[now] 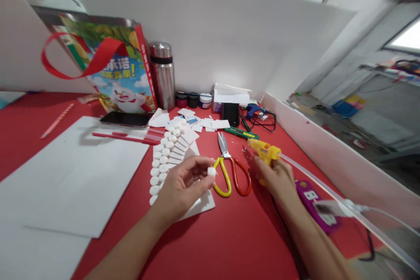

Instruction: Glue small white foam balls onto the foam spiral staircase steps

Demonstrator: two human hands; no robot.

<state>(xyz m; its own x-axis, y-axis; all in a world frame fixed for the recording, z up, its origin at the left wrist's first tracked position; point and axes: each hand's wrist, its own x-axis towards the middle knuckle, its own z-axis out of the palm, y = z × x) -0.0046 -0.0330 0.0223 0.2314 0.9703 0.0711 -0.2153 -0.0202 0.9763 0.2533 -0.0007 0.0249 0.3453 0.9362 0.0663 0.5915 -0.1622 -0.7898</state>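
Observation:
Between the thumb and fingertips of my left hand (185, 188) is a small white piece (211, 171), above the red table (226, 240). My right hand (275, 175) is wrapped round a yellow glue gun (267, 152), its nozzle pointing to the upper left and a long clear glue stick running out behind. Rows of round white pieces (163, 168) lie on white card to the left of and beyond my left hand. Scissors (225, 151) with one yellow and one red handle lie open between my hands.
White boards (78, 175) cover the left side, with a black phone (125, 118) and red pens at their far edge. Behind stand a colourful bag (121, 70), a steel flask (164, 76) and paint jars (193, 99). A green cutter (241, 133) lies beyond the scissors; a purple power strip (315, 205) is at right.

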